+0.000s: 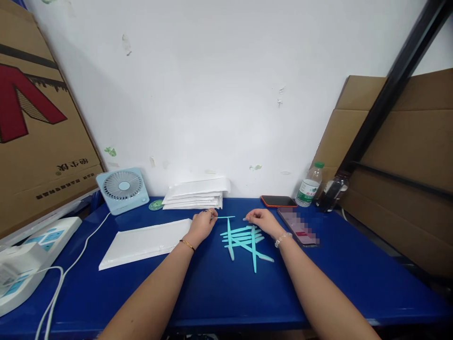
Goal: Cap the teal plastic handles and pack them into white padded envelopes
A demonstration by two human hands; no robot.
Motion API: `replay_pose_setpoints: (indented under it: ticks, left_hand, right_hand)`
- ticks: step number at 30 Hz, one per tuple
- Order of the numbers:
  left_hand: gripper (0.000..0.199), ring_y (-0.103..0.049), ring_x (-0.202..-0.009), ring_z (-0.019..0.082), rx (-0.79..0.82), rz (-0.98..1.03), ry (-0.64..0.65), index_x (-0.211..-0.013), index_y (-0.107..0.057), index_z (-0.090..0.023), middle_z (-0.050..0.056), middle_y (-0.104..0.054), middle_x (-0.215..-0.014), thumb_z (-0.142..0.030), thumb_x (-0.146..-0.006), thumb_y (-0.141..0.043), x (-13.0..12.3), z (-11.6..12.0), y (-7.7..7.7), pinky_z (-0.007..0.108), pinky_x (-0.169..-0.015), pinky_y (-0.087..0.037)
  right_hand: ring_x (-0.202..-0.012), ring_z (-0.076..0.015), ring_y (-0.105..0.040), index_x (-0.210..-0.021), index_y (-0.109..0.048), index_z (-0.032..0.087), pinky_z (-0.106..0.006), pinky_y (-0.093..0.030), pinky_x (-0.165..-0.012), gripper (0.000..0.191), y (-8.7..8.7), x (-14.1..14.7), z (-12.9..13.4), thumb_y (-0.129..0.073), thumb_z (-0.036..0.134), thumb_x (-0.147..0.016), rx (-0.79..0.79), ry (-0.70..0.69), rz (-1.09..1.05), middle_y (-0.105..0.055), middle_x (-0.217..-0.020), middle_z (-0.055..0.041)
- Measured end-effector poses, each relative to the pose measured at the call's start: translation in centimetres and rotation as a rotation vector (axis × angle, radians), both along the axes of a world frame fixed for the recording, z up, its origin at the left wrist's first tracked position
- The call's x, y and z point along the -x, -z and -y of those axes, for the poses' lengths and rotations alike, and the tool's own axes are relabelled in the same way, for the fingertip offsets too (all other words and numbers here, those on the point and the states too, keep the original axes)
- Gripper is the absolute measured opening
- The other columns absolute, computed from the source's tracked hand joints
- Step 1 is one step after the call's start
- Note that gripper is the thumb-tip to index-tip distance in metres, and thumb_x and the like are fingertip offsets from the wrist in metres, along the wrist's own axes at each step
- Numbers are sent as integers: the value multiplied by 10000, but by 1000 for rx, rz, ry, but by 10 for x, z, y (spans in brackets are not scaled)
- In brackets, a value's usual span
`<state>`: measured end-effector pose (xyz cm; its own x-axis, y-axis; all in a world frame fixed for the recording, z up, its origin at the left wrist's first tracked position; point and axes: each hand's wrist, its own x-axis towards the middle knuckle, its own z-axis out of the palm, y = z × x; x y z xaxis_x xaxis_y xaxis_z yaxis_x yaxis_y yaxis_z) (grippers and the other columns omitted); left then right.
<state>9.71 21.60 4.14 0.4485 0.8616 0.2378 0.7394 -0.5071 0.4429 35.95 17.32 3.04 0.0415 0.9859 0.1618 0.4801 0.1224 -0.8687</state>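
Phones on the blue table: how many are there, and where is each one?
2. The orange-edged phone lies at the back, left of the green-capped bottle; the lit phone lies nearer the camera, to the right of the right hand. No others show.

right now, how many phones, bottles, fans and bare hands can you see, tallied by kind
phones: 2
bottles: 2
fan: 1
hands: 2
total: 7
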Motion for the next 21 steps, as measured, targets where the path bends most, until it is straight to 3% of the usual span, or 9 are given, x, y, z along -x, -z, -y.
replay_pose_setpoints:
  ticks: [2, 4, 6, 10, 12, 15, 18, 21]
  left_hand:
    - [368, -477, -1120, 225, -106, -71, 88, -1165, -543, -326, 19, -580, -1186, -179, -836, -470, -2, 7, -3, 378, -893, -350]
    - [436, -381, -1215, 230, -187, -121, 229, -1171, -544, -395, -17, -497, -1306, -142, -820, -495, -6, 14, -5, 408, -953, -296]
    - [327, -344, -1232, 237, -217, -157, 324, -1047, -617, -385, -34, -494, -1307, -165, -824, -524, -11, 19, -7, 429, -972, -261]
    - [103, -344, -1225, 241, -223, -143, 349, -839, -647, -279, -12, -561, -1206, -253, -841, -548, -15, 22, -9, 429, -969, -247]
    - [120, -411, -1164, 223, -205, -81, 327, -851, -628, -258, 4, -610, -1093, -287, -866, -513, -16, 21, -9, 405, -953, -269]
    - [199, -543, -883, 169, -92, 49, 254, -893, -595, -230, 1, -632, -853, -335, -900, -426, -17, 17, -8, 321, -828, -356]
    - [262, -519, -658, 132, 54, 162, 194, -895, -572, -209, -22, -584, -712, -373, -905, -368, -17, 13, -4, 249, -648, -368]
    - [274, -497, -624, 124, 100, 188, 148, -873, -573, -209, -33, -558, -679, -398, -888, -374, -18, 9, -2, 231, -608, -347]
  right_hand:
    - [-664, -165, -601, -846, -712, 168, -272, -454, -612, 254, -1, 2, 3, -626, 375, -727, -27, 31, 163, -698, -762, -53]
    - [-744, -185, -616, -906, -718, 180, -293, -461, -679, 258, -4, 6, 5, -601, 348, -748, -71, 85, 257, -708, -865, -65]
    - [-780, -198, -621, -921, -716, 181, -304, -461, -707, 257, -6, 8, 7, -578, 331, -763, -89, 117, 290, -706, -905, -69]
    - [-796, -210, -628, -892, -717, 187, -306, -462, -717, 276, -11, 11, 9, -550, 385, -796, -107, 75, 226, -712, -867, -57]
    - [-779, -201, -629, -888, -715, 180, -299, -466, -711, 348, -15, 15, 11, -499, 447, -834, -98, 0, 132, -710, -824, -56]
    - [-716, -171, -619, -913, -703, 162, -281, -474, -676, 405, -20, 22, 15, -482, 494, -846, -71, -111, -33, -696, -776, -55]
    - [-646, -142, -601, -920, -684, 149, -269, -478, -626, 377, -20, 27, 17, -633, 480, -747, -75, -125, -187, -673, -761, -45]
    - [-591, -127, -596, -867, -673, 131, -266, -482, -593, 378, -16, 27, 14, -727, 441, -658, -66, -104, -338, -659, -723, -41]
